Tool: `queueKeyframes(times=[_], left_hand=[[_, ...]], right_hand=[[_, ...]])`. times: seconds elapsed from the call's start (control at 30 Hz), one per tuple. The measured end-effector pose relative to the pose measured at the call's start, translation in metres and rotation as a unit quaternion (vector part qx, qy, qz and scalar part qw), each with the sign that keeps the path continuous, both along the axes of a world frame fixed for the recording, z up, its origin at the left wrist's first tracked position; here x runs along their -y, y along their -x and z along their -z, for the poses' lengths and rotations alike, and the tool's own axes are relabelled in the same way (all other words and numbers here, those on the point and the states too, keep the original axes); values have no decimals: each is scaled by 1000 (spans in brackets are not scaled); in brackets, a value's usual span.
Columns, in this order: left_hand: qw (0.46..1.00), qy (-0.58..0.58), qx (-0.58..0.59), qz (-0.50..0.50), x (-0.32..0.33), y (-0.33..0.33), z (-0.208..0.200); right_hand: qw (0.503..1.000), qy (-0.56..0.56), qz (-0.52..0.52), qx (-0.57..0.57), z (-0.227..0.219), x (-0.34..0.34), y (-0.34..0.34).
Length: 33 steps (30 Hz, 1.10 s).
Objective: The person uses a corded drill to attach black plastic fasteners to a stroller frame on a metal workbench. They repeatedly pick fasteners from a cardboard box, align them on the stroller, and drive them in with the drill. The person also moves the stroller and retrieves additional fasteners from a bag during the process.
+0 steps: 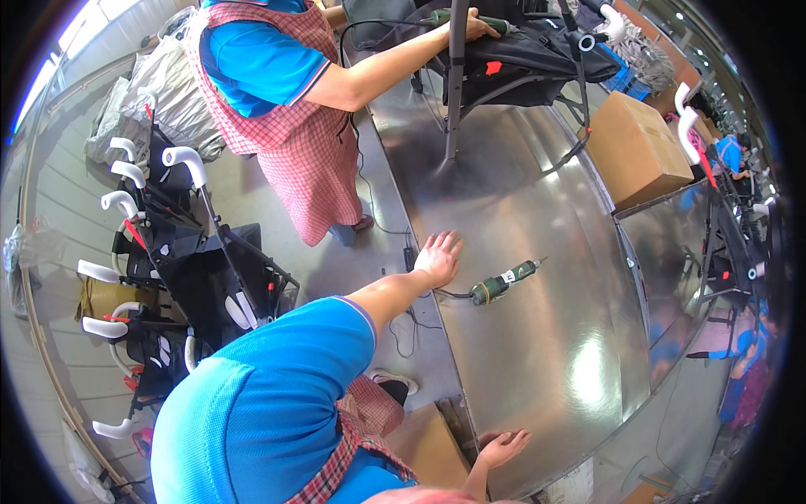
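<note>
My left hand (439,260) lies on the edge of the shiny metal table (537,344), fingers spread and holding nothing. Just right of it, a dark green electric screwdriver (505,283) rests on the tabletop, its bit pointing away to the right. Its cord runs back beneath my left wrist. My right hand (502,448) is at the table's near edge, palm partly turned up and fingers extended, with nothing in it. Whether it touches the metal I cannot tell.
Across the table a co-worker in a checked apron (306,181) grips another green screwdriver (483,23) by a black stroller (537,63). A cardboard box (641,149) sits at the right. Folded strollers (210,269) stand on the left; another box (430,445) is below.
</note>
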State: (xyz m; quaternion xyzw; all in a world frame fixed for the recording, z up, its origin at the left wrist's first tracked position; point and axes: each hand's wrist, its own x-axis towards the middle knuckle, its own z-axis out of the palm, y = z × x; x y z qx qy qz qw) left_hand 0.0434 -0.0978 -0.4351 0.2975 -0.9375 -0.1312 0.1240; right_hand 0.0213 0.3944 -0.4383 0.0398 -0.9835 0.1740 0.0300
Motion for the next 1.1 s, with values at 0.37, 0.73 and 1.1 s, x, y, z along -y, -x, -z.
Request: queueKeyframes(times=[0.37,0.73,1.1], left_hand=[[1000,11,-1,-2,0,-2,3],[1000,16,-10,3,1,-1,2],[999,23,-29,2,2,0,4]], right_hand=[[1000,0,11,1,6,-2,-2],[1000,14,11,-3,-1,2,-4],[1000,23,9,0,4,0,-1]])
